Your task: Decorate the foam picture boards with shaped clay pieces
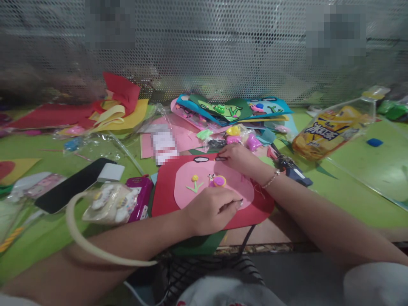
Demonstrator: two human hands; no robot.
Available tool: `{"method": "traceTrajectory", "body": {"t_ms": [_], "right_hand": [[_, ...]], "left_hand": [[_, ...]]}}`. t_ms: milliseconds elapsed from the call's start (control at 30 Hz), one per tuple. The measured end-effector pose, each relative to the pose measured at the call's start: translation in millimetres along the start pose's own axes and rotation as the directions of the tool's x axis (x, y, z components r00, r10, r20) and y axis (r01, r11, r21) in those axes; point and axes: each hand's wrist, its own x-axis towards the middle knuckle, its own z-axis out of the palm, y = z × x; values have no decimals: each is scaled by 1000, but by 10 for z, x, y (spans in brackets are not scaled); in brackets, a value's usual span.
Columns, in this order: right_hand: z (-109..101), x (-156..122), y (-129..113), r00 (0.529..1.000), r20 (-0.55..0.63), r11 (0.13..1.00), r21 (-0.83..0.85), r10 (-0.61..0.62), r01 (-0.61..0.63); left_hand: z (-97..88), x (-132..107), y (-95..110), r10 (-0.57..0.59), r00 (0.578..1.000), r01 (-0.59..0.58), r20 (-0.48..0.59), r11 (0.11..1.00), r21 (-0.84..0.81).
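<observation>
A red foam sheet (pixel 162 199) with a pink oval (pixel 185 187) lies in front of me on the green table. On the pink oval sit a small clay flower (pixel 194 183) and a clay snail (pixel 218 181). My left hand (pixel 212 210) rests on the oval's lower edge, its fingers curled around a thin dark tool. My right hand (pixel 234 156) is at the sheet's upper right edge, fingers pinched together by a small white cloud piece (pixel 221 159). A second white cloud (pixel 201 160) lies to its left.
Stacked felt pictures (pixel 229 109), clay lumps (pixel 242 137), red and yellow paper scraps (pixel 111 110), a black phone (pixel 73 185), a purple case (pixel 140 196), a bag of white pieces (pixel 108 203), a snack bag (pixel 331 129), a glue gun (pixel 291 170) and a mesh wall (pixel 223 46) surround me.
</observation>
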Motion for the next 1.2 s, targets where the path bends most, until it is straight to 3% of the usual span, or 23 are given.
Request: {"method": "traceTrajectory", "body": {"t_ms": [267,433,600,1200], "right_hand": [[70,1,44,997,8,995,-53,-82,82],[55,-1,-2,997,-30,997,-49,-68,66],[55,-2,-13,997,16,996,-50,-77,77],[-18,-7,-59,997,-2,996,-28,-81,81]], "left_hand": [[-9,8,10,7,1000,-7,-9,1000,2],[-6,7,8,12,1000,-12,-7,1000,5],[-7,7,3,13,1000,-13,-4,1000,-1],[-3,2,-6,2,1000,-2,-3,1000,3]]}}
